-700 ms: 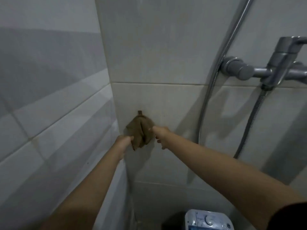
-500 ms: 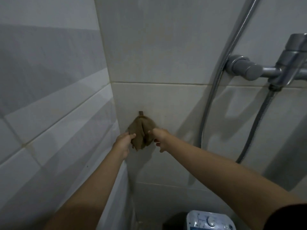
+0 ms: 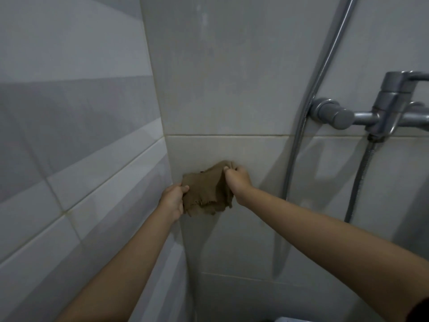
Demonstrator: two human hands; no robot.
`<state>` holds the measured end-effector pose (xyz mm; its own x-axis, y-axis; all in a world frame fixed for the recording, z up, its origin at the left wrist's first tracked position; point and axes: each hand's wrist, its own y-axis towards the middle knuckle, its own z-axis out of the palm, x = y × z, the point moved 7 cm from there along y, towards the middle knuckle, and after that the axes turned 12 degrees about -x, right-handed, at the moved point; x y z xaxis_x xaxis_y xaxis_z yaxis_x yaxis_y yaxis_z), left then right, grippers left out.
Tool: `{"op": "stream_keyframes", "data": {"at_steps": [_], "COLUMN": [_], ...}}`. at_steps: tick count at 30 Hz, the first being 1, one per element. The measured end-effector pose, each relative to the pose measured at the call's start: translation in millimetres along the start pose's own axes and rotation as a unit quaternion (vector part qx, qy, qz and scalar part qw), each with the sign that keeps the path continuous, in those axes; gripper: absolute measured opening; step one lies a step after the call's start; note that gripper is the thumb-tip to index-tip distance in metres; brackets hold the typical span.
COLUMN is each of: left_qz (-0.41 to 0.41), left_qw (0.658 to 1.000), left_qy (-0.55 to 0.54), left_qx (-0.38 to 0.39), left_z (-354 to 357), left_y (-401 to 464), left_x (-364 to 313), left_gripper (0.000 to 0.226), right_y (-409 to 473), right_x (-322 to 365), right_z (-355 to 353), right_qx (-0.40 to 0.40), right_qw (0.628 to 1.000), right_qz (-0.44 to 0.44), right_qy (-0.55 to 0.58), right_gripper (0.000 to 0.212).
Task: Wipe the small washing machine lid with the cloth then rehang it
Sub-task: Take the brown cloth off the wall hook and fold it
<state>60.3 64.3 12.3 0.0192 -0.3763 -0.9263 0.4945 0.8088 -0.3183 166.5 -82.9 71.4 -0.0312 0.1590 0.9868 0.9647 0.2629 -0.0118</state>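
A brown cloth is held up against the tiled wall near the corner. My left hand grips its lower left edge. Its upper right part is pinched in my right hand, close to the wall. The cloth is spread between the two hands, and whatever it hung from is hidden behind it. Only a sliver of the small washing machine shows at the bottom edge; its lid is out of view.
A chrome shower mixer juts from the wall at the right, with a hose running up and another hanging down. Grey and white tiled walls meet in a corner just left of the cloth.
The cloth was bunched under a small tab on the wall; now it is pulled wider between my hands, and the tab no longer shows. The view tilted up, hiding most of the washing machine.
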Motion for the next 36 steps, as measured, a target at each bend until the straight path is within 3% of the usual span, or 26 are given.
{"op": "stream_keyframes", "data": {"at_steps": [4,7,9,11,15,19,21,24,27,28,30,32,34,36], "left_qz": [-0.021,-0.050,-0.074,-0.101,-0.157,-0.183,-0.165,-0.107,-0.014,0.019,0.069,0.107,0.127,0.135], "left_qw": [0.999,0.987,0.974,0.966,0.957,0.944,0.936,0.931,0.933,0.932,0.920,0.897,0.873,0.860], "left_qy": [0.015,0.130,0.192,0.203,0.086,-0.066,-0.114,-0.101,0.007,0.052,0.128,0.193,0.244,0.275], "left_qx": [0.044,0.081,0.098,0.123,0.228,0.267,0.290,0.334,0.360,0.359,0.365,0.384,0.404,0.408], "left_z": [17,28,34,44,85,113,121,129,134,135,138,141,143,143], "left_y": [-19,-40,-52,-64,-99,-127,-136,-146,-149,-150,-153,-159,-165,-168], "left_x": [-4,5,15,27,48,57,57,59,64,65,67,67,69,71], "left_gripper": [0.029,0.013,0.022,0.045,0.070,0.074,0.066,0.029,0.036,0.040,0.041,0.041,0.047,0.051], "right_y": [-5,-11,-16,-23,-35,-42,-44,-49,-46,-43,-40,-46,-49,-51], "right_x": [29,43,47,44,32,19,14,11,1,-4,-12,-14,-18,-20], "right_z": [-20,-39,-50,-60,-72,-94,-111,-133,-148,-154,-163,-163,-165,-169], "right_qx": [-0.001,-0.017,-0.030,-0.031,-0.006,-0.016,-0.052,-0.085,-0.088,-0.085,-0.035,0.068,0.145,0.157], "right_qw": [0.999,0.996,0.993,0.990,0.989,0.985,0.976,0.956,0.948,0.950,0.959,0.961,0.948,0.934], "right_qz": [-0.045,-0.079,-0.103,-0.115,-0.112,-0.115,-0.138,-0.181,-0.175,-0.157,-0.104,-0.083,-0.075,-0.098], "right_qy": [-0.005,-0.025,-0.050,-0.080,-0.098,-0.126,-0.161,-0.214,-0.249,-0.255,-0.262,-0.256,-0.274,-0.304], "right_gripper": [0.018,0.023,0.019,0.014,0.017,0.026,0.028,0.033,0.019,0.027,0.061,0.071,0.059,0.037]}}
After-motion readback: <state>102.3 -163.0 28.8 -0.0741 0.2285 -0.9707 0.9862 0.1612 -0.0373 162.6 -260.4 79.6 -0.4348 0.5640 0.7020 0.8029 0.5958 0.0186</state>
